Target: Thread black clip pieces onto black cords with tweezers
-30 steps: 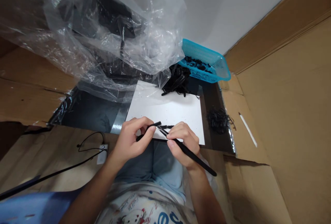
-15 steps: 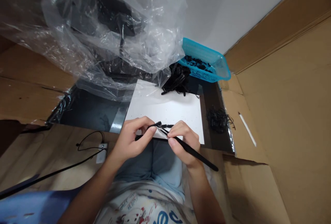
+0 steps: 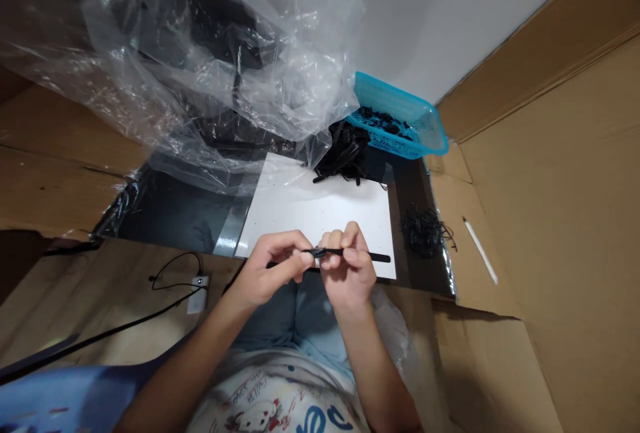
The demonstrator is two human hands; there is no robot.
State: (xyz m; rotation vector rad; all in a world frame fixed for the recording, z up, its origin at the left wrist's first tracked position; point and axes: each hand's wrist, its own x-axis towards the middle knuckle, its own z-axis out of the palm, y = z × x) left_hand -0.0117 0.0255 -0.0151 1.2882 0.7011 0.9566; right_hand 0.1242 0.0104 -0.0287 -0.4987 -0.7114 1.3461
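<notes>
My left hand and my right hand meet low over the front edge of a white board. The left fingers pinch a thin black strip, whose end runs out to the left. A long black rod lies across my right fingers, its tip sticking out to the right. Where the two black pieces meet, at my fingertips, a small black bit shows. The fingers hide exactly how they join.
Beyond the board lies a heap of black strips, with a blue plastic basket of more behind it. Another black tangle sits to the right. A clear plastic bag bulges at the back left, and cardboard surrounds everything.
The long rod has swung from pointing down-right to lying nearly level, with its tip to the right. My right hand has moved up and closer to my left hand.
</notes>
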